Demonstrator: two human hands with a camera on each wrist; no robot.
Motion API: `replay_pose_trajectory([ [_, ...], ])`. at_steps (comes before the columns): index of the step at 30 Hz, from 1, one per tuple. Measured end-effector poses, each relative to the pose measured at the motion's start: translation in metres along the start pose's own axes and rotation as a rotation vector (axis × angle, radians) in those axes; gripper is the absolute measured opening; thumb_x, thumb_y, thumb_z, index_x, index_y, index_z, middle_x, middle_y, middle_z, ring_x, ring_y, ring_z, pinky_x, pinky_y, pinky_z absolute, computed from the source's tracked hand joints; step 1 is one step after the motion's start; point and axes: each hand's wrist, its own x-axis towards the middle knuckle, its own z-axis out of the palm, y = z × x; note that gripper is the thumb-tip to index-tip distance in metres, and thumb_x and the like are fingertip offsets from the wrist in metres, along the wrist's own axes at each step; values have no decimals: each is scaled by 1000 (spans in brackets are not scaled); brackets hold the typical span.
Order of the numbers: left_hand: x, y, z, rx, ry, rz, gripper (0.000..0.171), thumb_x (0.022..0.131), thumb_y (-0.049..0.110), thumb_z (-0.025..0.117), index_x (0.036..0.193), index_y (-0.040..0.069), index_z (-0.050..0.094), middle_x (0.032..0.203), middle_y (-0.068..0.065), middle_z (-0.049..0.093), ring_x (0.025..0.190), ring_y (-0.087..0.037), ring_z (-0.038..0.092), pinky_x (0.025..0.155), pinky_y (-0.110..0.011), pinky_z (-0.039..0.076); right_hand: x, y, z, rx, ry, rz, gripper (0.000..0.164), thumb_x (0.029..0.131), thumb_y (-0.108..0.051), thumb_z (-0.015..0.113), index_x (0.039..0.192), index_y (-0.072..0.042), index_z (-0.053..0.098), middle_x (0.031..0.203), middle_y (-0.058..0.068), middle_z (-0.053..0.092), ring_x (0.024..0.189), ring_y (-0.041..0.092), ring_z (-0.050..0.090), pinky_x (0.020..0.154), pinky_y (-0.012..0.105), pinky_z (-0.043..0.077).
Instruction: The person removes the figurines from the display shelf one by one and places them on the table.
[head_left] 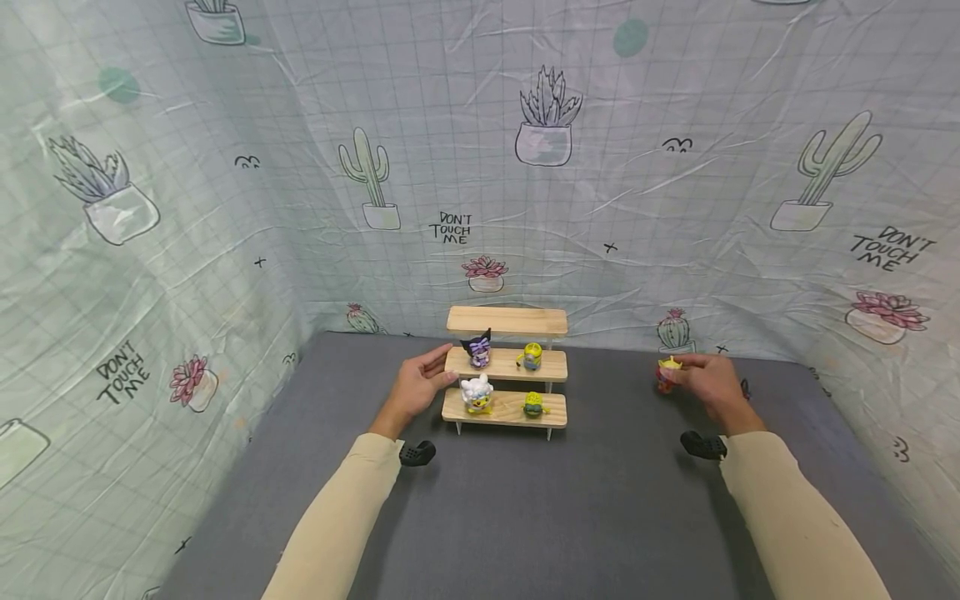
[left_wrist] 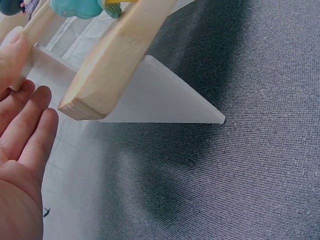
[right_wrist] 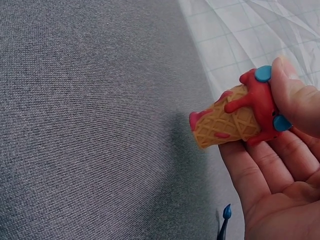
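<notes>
My left hand (head_left: 416,385) grips the left end of the middle board of a three-tier wooden display shelf (head_left: 508,319), thumb and fingers at the board's end. On that board stand a black-and-purple figurine (head_left: 480,351) and a yellow-and-grey figurine (head_left: 532,357). The lowest board carries a white-topped figurine (head_left: 476,393) and a green-yellow figurine (head_left: 534,405). Well to the right of the shelf, my right hand (head_left: 708,381) pinches an ice-cream-cone figurine (right_wrist: 230,117) between thumb and fingers. It has a tan waffle cone, red drips and blue discs; its top is partly hidden by the hand.
A grey cloth-covered table (head_left: 600,500) lies under everything. Behind and at the sides hangs a wrinkled curtain (head_left: 420,100) printed with cacti. Clear side supports (left_wrist: 160,95) hold up the boards. Beside the right hand a small dark-blue-tipped item (right_wrist: 226,212) shows.
</notes>
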Motion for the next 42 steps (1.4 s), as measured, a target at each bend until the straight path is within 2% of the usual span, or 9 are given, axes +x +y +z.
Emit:
replay_pose_trajectory([
  [10, 1, -1, 0, 8, 11, 2, 61, 98, 5, 72, 154, 3, 50, 153, -23, 55, 142, -35, 56, 113, -46, 52, 1, 4, 2, -1, 22, -11, 63, 100, -30, 73, 146, 9, 55, 145, 31, 53, 98, 10, 56, 72, 12, 51],
  [22, 3, -3, 0, -2, 3, 2, 61, 97, 5, 72, 154, 3, 50, 152, -23, 56, 142, -34, 56, 114, -44, 52, 0, 9, 4, 21, 8, 11, 65, 100, -29, 72, 148, 10, 51, 148, 32, 51, 95, 3, 57, 72, 10, 51],
  [27, 2, -2, 0, -7, 1, 10, 61, 97, 4, 73, 154, 4, 51, 152, -23, 55, 142, -34, 56, 113, -44, 52, -2, 10, 5, 22, 10, 6, 65, 100, -29, 72, 148, 10, 51, 143, 31, 56, 92, 0, 56, 72, 11, 52],
  [30, 3, -2, 0, -9, 0, 10, 61, 97, 4, 73, 154, 4, 51, 153, -23, 55, 142, -34, 55, 114, -45, 52, -2, 10, 4, 23, 16, 1, 65, 100, -30, 73, 146, 11, 53, 131, 23, 65, 90, 0, 56, 73, 13, 53],
  [33, 3, -3, 0, -3, 1, 10, 61, 97, 5, 73, 154, 4, 50, 153, -23, 55, 142, -35, 55, 114, -46, 52, -3, 10, 4, 35, 17, -4, 63, 99, -29, 74, 144, 11, 54, 110, 5, 72, 87, 0, 57, 73, 14, 53],
  [36, 3, -3, 0, 0, 5, 12, 61, 97, 5, 73, 154, 3, 50, 152, -24, 55, 142, -36, 55, 114, -47, 52, -3, 10, 3, 52, 10, -21, 61, 99, -28, 75, 141, 11, 57, 96, -13, 71, 85, -2, 60, 73, 15, 53],
  [39, 2, -2, 0, -4, 5, 11, 61, 97, 5, 73, 154, 3, 50, 152, -25, 55, 142, -36, 55, 114, -47, 52, -3, 11, 3, 62, 4, -42, 58, 97, -29, 77, 138, 10, 61, 90, -21, 69, 84, -4, 61, 75, 14, 53],
  [42, 1, 0, 0, -7, 1, 15, 61, 97, 5, 73, 154, 4, 50, 153, -25, 55, 142, -36, 55, 114, -46, 52, -5, 12, 3, 54, 3, -56, 58, 96, -30, 78, 136, 10, 63, 89, -24, 67, 85, -5, 60, 74, 12, 52],
])
